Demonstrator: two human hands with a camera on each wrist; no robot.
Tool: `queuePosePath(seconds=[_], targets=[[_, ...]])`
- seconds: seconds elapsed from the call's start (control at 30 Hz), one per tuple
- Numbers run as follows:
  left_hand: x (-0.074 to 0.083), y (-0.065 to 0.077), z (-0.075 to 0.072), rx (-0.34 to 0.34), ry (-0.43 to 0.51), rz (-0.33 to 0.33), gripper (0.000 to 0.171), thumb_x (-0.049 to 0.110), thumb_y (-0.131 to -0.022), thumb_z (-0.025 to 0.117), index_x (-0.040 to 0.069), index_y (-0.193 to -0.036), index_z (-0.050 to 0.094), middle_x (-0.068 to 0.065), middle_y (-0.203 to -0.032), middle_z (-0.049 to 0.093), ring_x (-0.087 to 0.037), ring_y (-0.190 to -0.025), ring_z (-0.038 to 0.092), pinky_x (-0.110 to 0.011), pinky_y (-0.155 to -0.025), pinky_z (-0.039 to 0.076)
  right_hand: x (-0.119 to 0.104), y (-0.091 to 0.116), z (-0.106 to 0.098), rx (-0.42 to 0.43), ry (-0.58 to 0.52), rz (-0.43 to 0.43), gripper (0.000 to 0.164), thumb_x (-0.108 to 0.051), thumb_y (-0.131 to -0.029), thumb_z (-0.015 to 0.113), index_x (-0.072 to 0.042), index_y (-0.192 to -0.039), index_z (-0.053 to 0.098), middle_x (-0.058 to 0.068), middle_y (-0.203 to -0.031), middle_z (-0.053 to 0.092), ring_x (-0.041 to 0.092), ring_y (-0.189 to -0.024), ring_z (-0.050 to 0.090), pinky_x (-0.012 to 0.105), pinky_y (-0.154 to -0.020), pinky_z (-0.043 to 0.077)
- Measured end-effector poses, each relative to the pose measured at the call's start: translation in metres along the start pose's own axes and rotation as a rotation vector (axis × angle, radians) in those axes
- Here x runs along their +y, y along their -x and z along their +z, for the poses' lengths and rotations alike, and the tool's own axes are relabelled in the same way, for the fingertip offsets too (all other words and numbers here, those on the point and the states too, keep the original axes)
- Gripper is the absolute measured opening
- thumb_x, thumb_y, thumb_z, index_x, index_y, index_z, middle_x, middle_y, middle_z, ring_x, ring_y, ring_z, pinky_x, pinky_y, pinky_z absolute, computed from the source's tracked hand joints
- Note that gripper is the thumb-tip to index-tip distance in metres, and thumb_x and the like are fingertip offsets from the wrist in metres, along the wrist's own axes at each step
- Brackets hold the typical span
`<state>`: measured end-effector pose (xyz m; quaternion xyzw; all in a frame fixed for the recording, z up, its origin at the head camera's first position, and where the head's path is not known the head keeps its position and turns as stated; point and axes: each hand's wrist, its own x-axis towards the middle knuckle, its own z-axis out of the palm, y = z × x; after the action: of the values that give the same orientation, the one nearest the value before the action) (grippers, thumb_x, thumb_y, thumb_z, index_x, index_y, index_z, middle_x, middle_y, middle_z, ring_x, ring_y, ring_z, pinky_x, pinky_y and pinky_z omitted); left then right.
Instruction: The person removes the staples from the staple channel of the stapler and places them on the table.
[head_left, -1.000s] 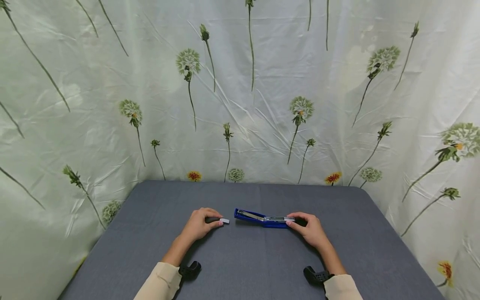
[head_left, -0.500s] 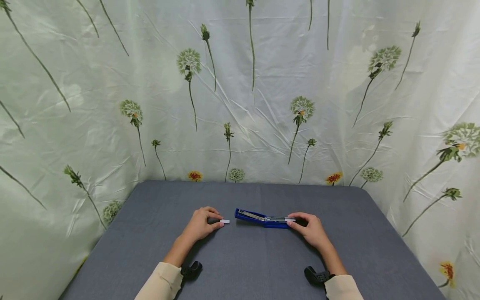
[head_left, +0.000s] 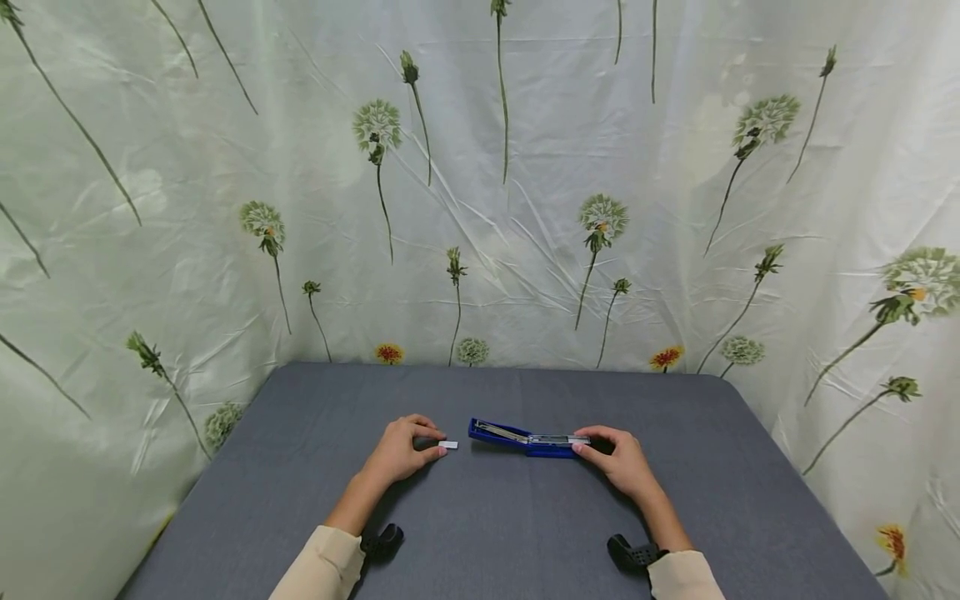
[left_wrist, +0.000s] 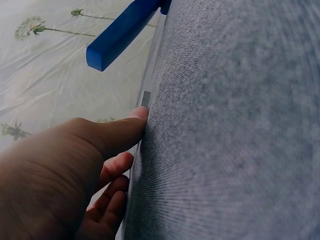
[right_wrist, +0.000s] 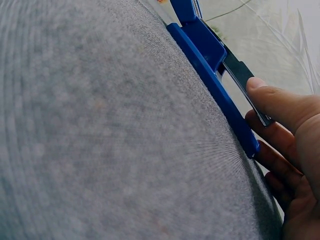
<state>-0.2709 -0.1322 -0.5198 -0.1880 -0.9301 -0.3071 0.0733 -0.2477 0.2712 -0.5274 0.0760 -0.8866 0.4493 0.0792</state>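
A blue stapler [head_left: 551,452] lies on the grey table, its top cover [left_wrist: 122,37] swung far back to the left and raised off the cloth. My right hand [head_left: 624,460] pinches the free end of its metal magazine [right_wrist: 239,75] between thumb and fingers. In the right wrist view that end stands a little above the blue base [right_wrist: 215,90], and lower fingers are at the base's tip. Left of the stapler, my left hand [head_left: 400,450] holds a short silvery strip of staples [head_left: 449,445] between thumb and fingertips, low at the cloth. Part of the strip is hidden by the thumb.
Grey cloth covers the table [head_left: 510,533]. A white curtain [head_left: 480,183] with printed dandelions hangs behind and at both sides. Black camera mounts sit on the left wrist [head_left: 381,543] and the right wrist [head_left: 633,552], below the light sleeves.
The strip of staples has turned slightly in my left fingertips. Both hands and the opened stapler stay in place.
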Motion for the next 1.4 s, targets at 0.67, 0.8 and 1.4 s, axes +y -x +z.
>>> queuePosePath(seconds=[0.67,0.8,1.4], targets=[[0.001,0.004,0.000,0.120,0.148,-0.003,0.046,0.036,-0.082,0.088,0.018,-0.123,0.077,0.001,-0.123,0.074,-0.028,-0.122,0.067,-0.053,-0.103,0.052,0.004,0.005,0.005,0.000,-0.022,0.004,0.020,-0.030,-0.088,0.084,-0.022,-0.106,0.080,0.000,-0.108,0.078,0.011,-0.102,0.066,0.032,-0.094,0.051],[0.013,-0.002,-0.005,0.141,0.175,0.024,0.046,0.036,-0.083,0.087,0.018,-0.124,0.077,0.003,-0.122,0.074,-0.025,-0.118,0.068,-0.050,-0.099,0.055,0.003,0.004,0.005,0.013,-0.026,-0.011,0.020,-0.028,-0.087,0.084,-0.019,-0.105,0.081,0.001,-0.105,0.078,0.008,-0.098,0.066,0.029,-0.091,0.051],[0.072,-0.034,0.016,0.087,0.106,0.214,0.035,0.036,-0.093,0.078,0.017,-0.121,0.075,0.000,-0.119,0.069,-0.023,-0.113,0.066,-0.047,-0.096,0.056,0.001,0.002,0.002,0.014,-0.022,0.004,0.021,-0.029,-0.087,0.084,-0.022,-0.106,0.080,-0.001,-0.107,0.077,0.010,-0.101,0.065,0.033,-0.095,0.050]])
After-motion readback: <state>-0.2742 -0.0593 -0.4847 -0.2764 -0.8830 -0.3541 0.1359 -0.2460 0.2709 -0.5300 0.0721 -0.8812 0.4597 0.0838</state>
